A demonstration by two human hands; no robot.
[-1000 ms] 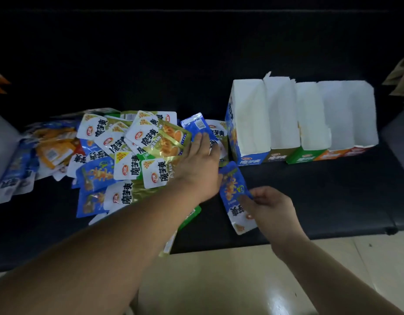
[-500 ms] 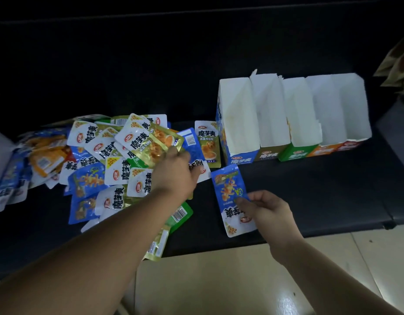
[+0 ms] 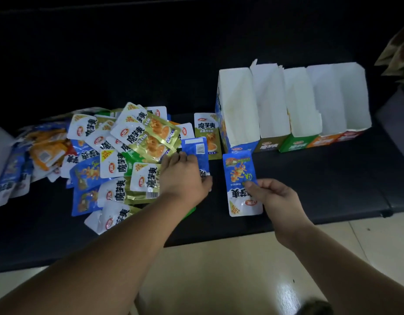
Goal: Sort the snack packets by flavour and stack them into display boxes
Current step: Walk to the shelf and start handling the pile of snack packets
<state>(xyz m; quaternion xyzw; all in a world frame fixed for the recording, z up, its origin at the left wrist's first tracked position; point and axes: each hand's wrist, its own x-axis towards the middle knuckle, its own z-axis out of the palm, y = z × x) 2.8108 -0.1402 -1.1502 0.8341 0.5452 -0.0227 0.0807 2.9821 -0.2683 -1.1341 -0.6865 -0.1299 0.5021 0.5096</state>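
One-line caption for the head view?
Left hand pulls a blue packet from the pile; right hand holds another near empty display boxes.

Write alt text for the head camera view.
Each hand holds a blue snack packet: the right hand one face up, the left hand one barcode side up beside a mixed packet pile. Empty display boxes stand behind on a dark bench.

The left hand [image 3: 184, 178] covers the lower half of a blue packet [image 3: 196, 148], so its grip there cannot be made out. Packets at the pile's [image 3: 119, 160] left end are blurred and unreadable. The picture's right edge cuts off some brownish bags [image 3: 398, 53].
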